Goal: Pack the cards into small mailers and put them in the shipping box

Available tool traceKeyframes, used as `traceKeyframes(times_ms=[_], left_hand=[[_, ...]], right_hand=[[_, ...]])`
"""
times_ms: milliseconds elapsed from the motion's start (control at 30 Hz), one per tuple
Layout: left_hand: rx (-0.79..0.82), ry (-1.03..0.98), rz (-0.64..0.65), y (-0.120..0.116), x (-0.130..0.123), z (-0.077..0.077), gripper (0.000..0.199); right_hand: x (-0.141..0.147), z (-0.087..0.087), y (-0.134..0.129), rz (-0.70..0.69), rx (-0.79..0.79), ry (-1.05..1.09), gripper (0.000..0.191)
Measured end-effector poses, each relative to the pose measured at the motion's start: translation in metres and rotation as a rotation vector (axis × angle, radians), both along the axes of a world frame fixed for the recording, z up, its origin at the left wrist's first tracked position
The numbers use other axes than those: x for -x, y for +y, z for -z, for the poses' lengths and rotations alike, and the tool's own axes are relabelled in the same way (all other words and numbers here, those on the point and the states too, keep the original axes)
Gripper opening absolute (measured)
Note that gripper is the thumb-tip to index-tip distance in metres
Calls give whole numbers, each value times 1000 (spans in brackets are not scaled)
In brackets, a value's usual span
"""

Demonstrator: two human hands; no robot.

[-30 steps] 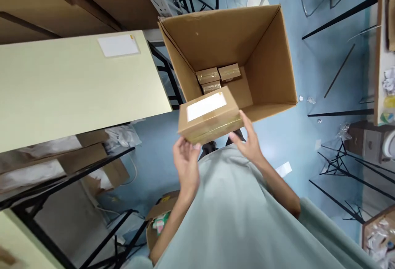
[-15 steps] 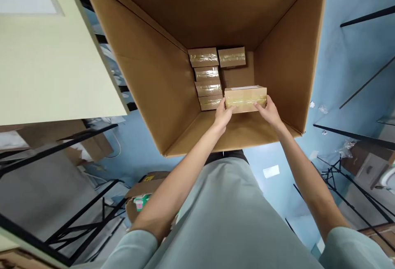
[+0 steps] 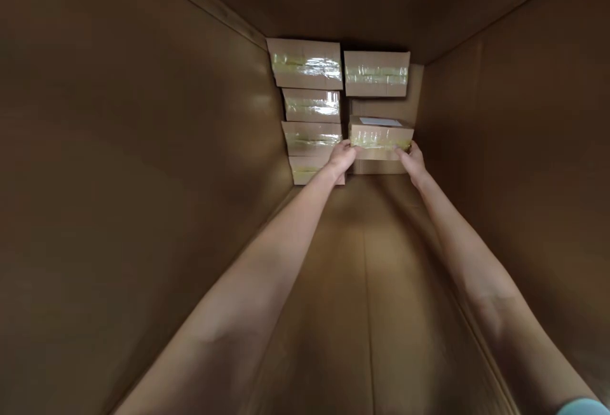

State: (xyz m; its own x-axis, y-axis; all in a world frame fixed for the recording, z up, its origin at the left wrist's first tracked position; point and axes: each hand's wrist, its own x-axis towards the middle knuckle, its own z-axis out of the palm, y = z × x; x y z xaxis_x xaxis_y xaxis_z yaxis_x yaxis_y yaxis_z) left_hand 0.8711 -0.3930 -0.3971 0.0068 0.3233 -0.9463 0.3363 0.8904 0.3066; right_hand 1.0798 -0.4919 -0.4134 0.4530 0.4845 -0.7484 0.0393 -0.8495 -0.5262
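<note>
Between my two hands is a small cardboard box (image 3: 381, 136) with shiny tape along its side and a white label on another face. My left hand (image 3: 342, 156) grips its left end, thumb on the taped side. On the right end, my right hand (image 3: 412, 159) is closed round the corner. The held box is deep inside a large cardboard carton (image 3: 190, 148). Just beyond it sits another taped box (image 3: 376, 74) at the far right. Left of the held box is a column of similar taped boxes (image 3: 312, 138), close to my left hand.
The carton's right wall (image 3: 524, 167) rises beside my right arm. A seam runs down its near wall (image 3: 366, 275) below my hands. Part of the carton's bottom (image 3: 388, 108) shows between the held box and the far right box.
My view has moved down into the carton, so its walls now fill the picture and the room is out of sight. Both hands have lowered the held box toward the bottom, alongside the left column.
</note>
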Motion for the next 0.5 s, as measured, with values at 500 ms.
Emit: traceKeyframes(times_ms=[500], left_hand=[[-193,-46,-36,65,-8,185,63]], right_hand=[[27,224,85,-104,-133,124,87]])
